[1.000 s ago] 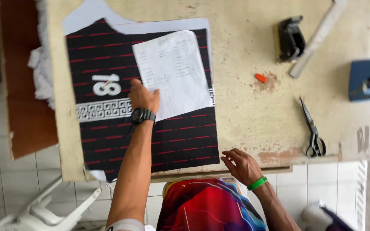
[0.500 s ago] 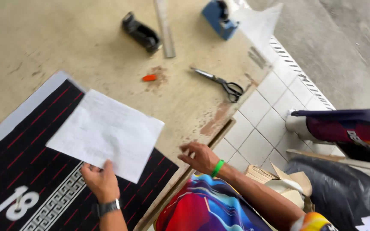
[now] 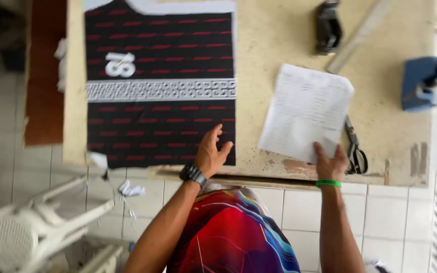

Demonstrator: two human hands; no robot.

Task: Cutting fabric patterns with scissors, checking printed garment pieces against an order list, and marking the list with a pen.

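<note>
1. Left hand (image 3: 211,153): fingers spread, loosely open, holding nothing; rests on or just above the lower right corner of the black fabric (image 3: 160,86), contact unclear. Black watch on that wrist.
2. Right hand (image 3: 331,163): pinching the near edge of the paper (image 3: 307,111), thumb on top, other fingers under the sheet. Green band on the wrist.
3. Paper sits right of the fabric, over the table (image 3: 274,45), partly covering the scissors (image 3: 354,149).
4. Fabric lies flat on the table's left part: red dashes, white patterned band across.
5. Ruler (image 3: 360,35) and dark tool (image 3: 328,28) at far edge; blue device (image 3: 423,83) far right.
6. White chair (image 3: 36,227) on floor, lower left.
</note>
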